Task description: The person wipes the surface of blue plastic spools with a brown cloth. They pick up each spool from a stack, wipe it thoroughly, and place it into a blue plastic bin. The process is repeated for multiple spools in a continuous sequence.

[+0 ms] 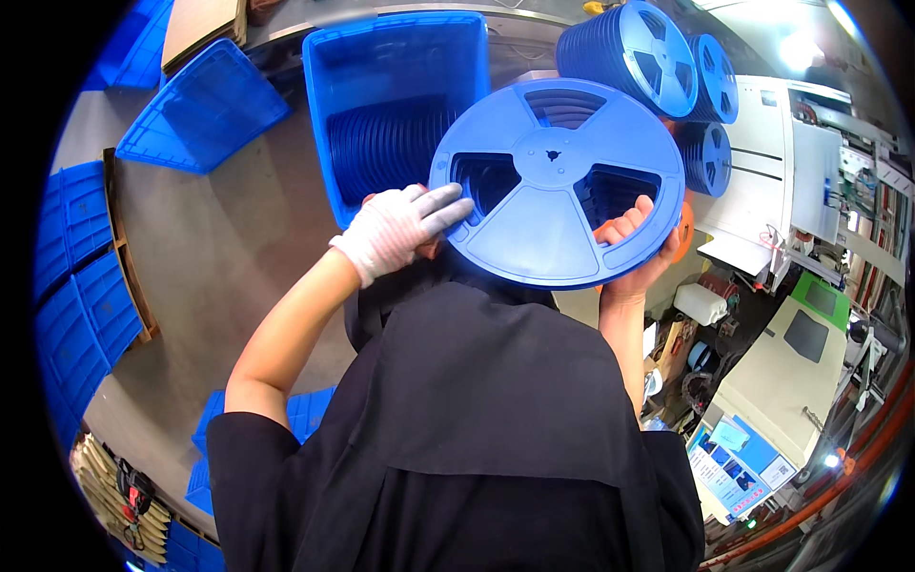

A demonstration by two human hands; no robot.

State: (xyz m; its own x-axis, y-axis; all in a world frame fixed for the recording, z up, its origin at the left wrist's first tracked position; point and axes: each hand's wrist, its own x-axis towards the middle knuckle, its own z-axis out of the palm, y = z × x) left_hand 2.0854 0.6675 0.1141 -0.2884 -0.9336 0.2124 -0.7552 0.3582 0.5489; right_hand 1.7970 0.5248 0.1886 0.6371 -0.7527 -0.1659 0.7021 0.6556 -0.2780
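Large blue reel (534, 234) ahead, 1 o'clock from person. Right hand (645, 267), bare, at reel's 4 o'clock: fingers curled into window, pinching rim. Left hand (391, 221), white-gloved, at 8 o'clock: fingers laid on rim; cannot tell whether pinching. Blue bin (400, 62) with stacked reels (372, 153) at 10 o'clock.

Smooth plastic reel (529, 229), glossy plastic bin (400, 59), matt cloth garment (496, 381).
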